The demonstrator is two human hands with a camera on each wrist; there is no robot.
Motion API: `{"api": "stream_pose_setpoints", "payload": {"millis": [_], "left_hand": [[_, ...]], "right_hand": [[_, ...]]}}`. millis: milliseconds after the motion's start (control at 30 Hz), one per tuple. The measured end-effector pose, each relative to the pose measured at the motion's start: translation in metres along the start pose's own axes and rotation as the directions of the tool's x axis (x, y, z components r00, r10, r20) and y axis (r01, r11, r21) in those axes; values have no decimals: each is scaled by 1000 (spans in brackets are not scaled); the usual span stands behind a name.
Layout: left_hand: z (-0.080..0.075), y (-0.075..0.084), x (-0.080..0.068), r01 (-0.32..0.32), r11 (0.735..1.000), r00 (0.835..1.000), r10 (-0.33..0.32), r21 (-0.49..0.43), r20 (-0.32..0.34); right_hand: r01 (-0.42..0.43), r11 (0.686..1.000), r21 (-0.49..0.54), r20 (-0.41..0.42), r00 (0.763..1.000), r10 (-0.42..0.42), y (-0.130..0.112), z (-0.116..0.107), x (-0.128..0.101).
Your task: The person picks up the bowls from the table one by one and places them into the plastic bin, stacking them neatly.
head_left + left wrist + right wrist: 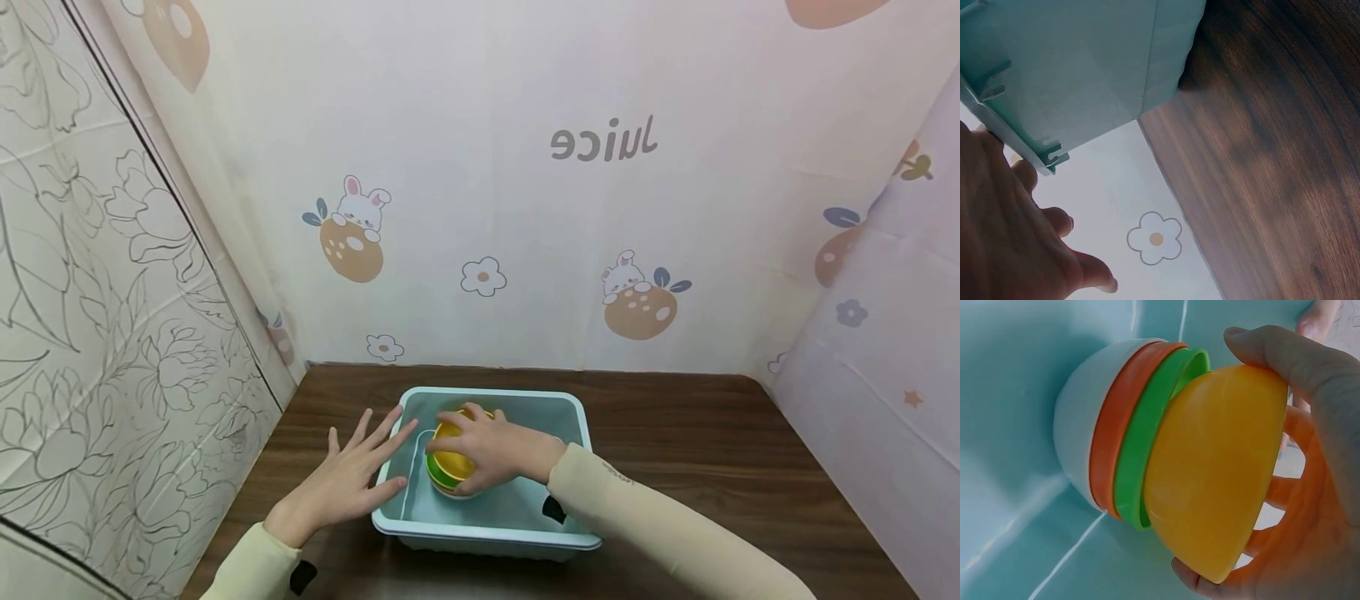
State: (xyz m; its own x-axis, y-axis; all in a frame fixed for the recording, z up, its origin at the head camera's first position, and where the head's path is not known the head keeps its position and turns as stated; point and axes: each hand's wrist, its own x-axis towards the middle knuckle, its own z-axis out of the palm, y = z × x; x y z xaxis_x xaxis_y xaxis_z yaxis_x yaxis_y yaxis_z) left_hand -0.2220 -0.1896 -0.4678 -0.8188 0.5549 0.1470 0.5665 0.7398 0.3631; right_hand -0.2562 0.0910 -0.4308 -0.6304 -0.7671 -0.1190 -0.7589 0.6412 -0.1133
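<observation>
While the right hand (491,450) curls its fingers and thumb round a yellow bowl (1219,469), the bowl sits tilted at the top of a nested stack (1122,428) of green, orange and white bowls standing inside the pale blue tub (570,408). I judge the step to be parting the yellow bowl from the stack; the next move calls for a clean lift clear of the green rim. The left hand (352,479) lies flat, fingers spread, against the tub's left rim, gripping nothing. The tub's walls hem the stack closely; bare brown table (712,450) lies open to the right, with curtains near on three sides.
</observation>
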Motion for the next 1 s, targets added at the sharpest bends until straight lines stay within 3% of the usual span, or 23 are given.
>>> {"api": "stream_pose_setpoints", "payload": {"millis": [1000], "left_hand": [[-1, 3, -1, -10, 1000, 1000, 10, -19, -1]], "right_hand": [[-4, 1000, 14, 115, 993, 2, 4, 21, 15]]}}
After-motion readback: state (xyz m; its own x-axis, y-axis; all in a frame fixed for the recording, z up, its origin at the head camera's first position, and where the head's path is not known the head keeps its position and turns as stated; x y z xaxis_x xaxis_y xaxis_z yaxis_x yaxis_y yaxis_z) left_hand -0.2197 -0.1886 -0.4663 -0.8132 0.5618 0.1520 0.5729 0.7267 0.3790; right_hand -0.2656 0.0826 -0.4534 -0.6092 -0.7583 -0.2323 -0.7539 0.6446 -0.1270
